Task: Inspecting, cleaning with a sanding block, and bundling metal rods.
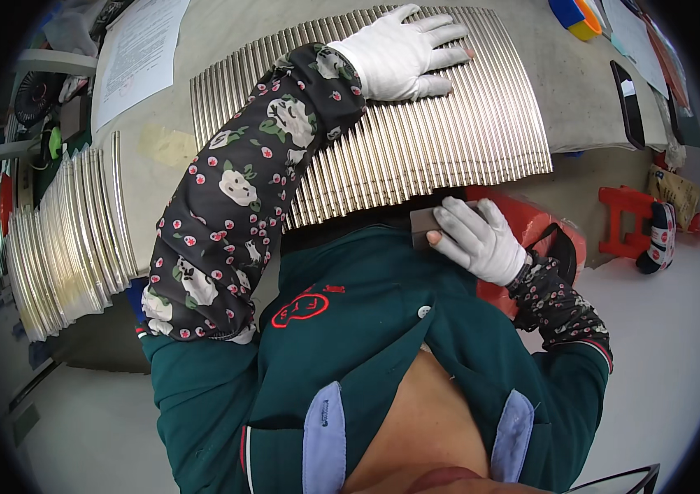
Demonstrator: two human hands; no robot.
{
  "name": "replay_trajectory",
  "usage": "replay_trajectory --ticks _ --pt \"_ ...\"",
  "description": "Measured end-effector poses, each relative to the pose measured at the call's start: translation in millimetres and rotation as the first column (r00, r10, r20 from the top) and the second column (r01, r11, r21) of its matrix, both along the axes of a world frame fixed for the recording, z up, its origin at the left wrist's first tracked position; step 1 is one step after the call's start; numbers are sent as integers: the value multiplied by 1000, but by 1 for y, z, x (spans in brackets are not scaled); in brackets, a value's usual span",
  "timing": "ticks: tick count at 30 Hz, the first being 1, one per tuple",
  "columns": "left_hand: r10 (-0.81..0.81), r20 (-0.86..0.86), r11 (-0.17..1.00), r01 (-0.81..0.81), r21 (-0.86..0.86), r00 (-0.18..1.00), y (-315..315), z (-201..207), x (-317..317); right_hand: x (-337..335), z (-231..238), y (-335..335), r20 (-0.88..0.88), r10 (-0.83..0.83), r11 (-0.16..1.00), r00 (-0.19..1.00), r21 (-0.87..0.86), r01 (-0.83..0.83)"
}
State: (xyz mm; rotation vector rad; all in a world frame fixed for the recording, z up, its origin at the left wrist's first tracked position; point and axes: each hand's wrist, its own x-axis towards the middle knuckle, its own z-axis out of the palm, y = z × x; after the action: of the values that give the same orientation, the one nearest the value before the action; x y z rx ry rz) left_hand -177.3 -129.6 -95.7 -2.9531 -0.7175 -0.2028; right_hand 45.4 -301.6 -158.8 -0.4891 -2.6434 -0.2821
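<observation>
Silver rods (pixel 424 148) lie under my spread left hand (pixel 399 59) | my right hand (pixel 480 239) pinches a grey-brown block (pixel 421 226) near their edge

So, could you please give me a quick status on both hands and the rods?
Left hand spread on silver rods; right hand holding a grey-brown block by their near ends; flowered left sleeve covering some rods.

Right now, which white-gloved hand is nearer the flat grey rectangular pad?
Right: the right hand holds the pad; the left hand lies on the shiny, silvery, slender rods, farther away.
</observation>
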Motion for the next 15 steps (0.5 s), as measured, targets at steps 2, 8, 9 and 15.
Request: replay_trajectory --ticks 2,8,9,15 --pt "-6 34 1000 5 25 999 2 4 -8 -9 18 4 -113 -18 997 993 67 26" --pt "62 4 994 -62 93 998 8 -19 -7 3 1 0 102 47 994 994 -102 -36" --pt "134 -5 980 -132 148 991 8 -26 -2 5 0 -1 105 44 994 994 -103 -33" --pt "0 37 998 -2 58 999 3 -2 -19 1 -4 -9 -95 -183 983 979 -51 178"
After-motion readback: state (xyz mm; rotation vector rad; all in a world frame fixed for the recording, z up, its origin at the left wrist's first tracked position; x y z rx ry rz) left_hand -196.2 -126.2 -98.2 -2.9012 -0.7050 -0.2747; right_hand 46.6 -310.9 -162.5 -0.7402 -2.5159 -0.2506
